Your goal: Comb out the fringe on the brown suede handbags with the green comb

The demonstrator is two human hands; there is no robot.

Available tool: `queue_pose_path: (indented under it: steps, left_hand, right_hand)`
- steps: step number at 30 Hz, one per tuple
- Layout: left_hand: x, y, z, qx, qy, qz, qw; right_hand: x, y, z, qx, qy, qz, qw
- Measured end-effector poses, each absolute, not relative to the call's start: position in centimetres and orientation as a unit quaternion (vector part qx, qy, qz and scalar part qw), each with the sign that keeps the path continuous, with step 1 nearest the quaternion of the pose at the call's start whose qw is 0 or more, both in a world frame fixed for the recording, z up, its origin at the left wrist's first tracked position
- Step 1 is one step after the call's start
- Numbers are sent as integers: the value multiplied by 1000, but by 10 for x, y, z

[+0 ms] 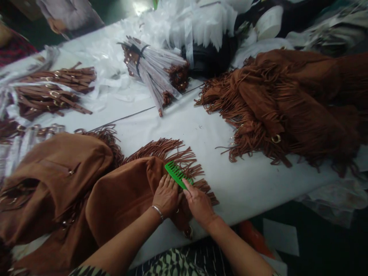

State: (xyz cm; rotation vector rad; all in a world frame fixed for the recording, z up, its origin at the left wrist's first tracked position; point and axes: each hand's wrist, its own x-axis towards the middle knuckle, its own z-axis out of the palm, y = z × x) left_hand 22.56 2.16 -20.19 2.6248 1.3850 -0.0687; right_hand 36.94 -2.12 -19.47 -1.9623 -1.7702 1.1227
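A green comb point(176, 174) is gripped at one end by my right hand point(199, 203), its teeth pointing toward the brown fringe point(184, 155). My left hand point(167, 194) lies flat with fingers stretched out on a brown suede bag point(123, 191), close beside the comb. Long thin strips of the fringe fan out from the bag's far and right edges over the white table. A metal ring point(188, 232) shows at the bag's near edge, below my hands.
More brown bags point(63, 165) lie at left. A heap of fringed bags point(287, 99) covers the right side. Bundled wrapped straps point(155, 67) and loose buckled straps point(54, 92) rest farther back, near white plastic wrapping point(198, 23). A person point(69, 17) stands across the table point(244, 191).
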Motion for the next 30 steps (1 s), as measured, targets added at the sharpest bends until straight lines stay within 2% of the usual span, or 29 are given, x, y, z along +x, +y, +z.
queue_pose_path:
  steps: [2,8,13,16,19,23,26,30]
  left_hand:
    - [219,15,-211,885,459,3,74]
    - [215,16,-225,883,461,38,80]
    - [212,16,-226,879,466,31,102]
    - [211,16,-225,875,469,29,113]
    - [211,16,-224,873,472,28,121]
    - [209,17,-225,874,466,36,135]
    - [208,16,-227,876,461,40,137]
    - [209,15,-227,877,463,42,121]
  right_hand:
    - [374,-5,-199,-696,-621,347,96]
    - [429,59,-205,-756,-595,267,50]
    - [502,95,-178,-798,-548,217,129]
    - [502,70,-156,-758,-575,251,179]
    - [451,1,-149,-710,-552,362,245]
    - [382,-96,-168,-686,-508,465,237]
    - [369,-118,-191,-706,-510,439,219]
    - [400,-85,-211,-767,-477,361,233]
